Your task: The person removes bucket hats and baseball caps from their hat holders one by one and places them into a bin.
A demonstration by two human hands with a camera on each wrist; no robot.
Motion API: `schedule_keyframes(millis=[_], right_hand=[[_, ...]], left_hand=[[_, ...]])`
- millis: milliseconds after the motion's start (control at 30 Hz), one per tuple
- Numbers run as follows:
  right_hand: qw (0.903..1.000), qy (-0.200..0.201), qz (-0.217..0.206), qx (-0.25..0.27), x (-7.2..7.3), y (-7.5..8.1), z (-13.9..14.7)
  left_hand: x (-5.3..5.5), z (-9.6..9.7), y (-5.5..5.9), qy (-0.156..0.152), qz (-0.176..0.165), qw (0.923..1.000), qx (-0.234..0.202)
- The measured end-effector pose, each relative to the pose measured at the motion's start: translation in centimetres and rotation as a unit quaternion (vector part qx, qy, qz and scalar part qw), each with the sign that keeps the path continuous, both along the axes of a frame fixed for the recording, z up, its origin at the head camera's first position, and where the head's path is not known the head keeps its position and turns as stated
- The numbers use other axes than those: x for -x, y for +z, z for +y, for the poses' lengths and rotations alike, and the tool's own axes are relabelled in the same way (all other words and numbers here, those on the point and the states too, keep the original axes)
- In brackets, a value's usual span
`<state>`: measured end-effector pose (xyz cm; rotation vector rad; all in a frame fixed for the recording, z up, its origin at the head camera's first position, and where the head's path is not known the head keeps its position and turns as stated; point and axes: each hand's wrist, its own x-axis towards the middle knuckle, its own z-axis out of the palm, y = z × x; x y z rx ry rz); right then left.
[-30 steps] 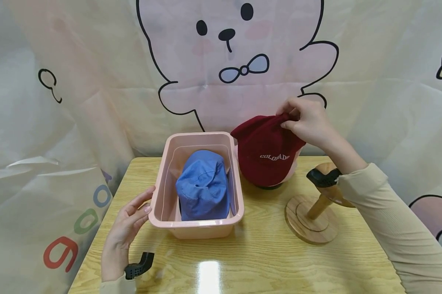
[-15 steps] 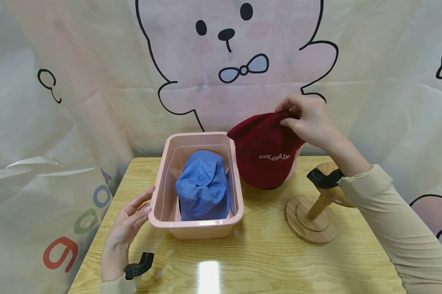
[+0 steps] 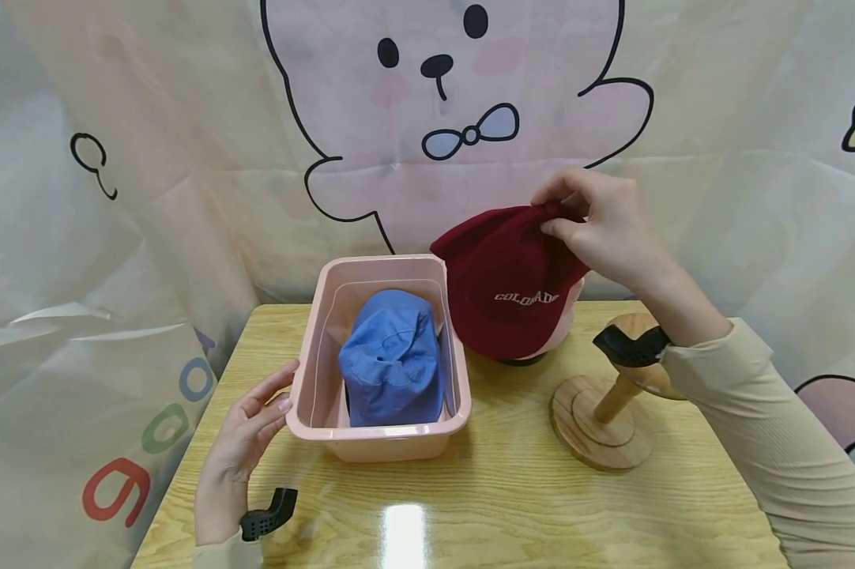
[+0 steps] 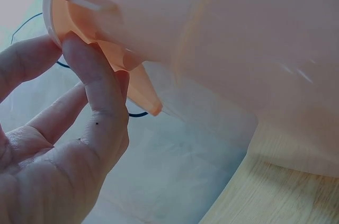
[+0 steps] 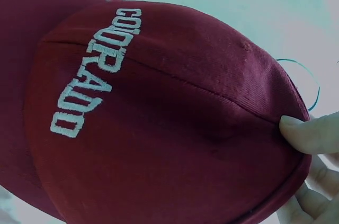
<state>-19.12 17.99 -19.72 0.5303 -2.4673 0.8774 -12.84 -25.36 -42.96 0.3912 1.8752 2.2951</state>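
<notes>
Two caps are in view: a red cap (image 3: 509,288) with white lettering, held up at the back of the surface (image 3: 527,506), and a blue cap (image 3: 392,359) lying inside a pink tub (image 3: 378,434). The right hand (image 3: 605,229) pinches the red cap by its crown, between thumb and fingers. The left hand (image 3: 239,435) is relaxed, its fingertips touching the tub's left rim. Around them, a wooden stand (image 3: 615,399) sits to the right, below the right forearm, and a sheet (image 3: 207,197) printed with a bear hangs behind everything.

Most of a pink thing (image 3: 564,328) lies hidden behind the red cap, so what it is cannot be told. The red cap overlaps the tub's right edge in the head view; whether they touch is unclear. Sleeve and wrist cover part of the stand's top. The right wrist view cuts off the brim and much of the hand.
</notes>
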Motion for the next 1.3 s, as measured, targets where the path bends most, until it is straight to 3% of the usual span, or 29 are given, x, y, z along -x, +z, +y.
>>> schedule_keyframes(millis=[400, 800, 1300], right_hand=[[0.9996, 0.024, 0.012, -0.002, -1.4, 1.2, -1.4], [0.9984, 0.054, 0.014, -0.003, -2.2, 1.3, -3.0], [0.9916, 0.119, -0.024, 0.045, -2.6, 0.8, -5.6]], left_hand=[[0.0, -0.1, 0.0, -0.001, -0.004, 1.0000, 0.000], [0.0, -0.1, 0.0, -0.008, -0.002, 0.9999, -0.006], [0.1, -0.1, 0.0, 0.002, -0.009, 0.9999, 0.008]])
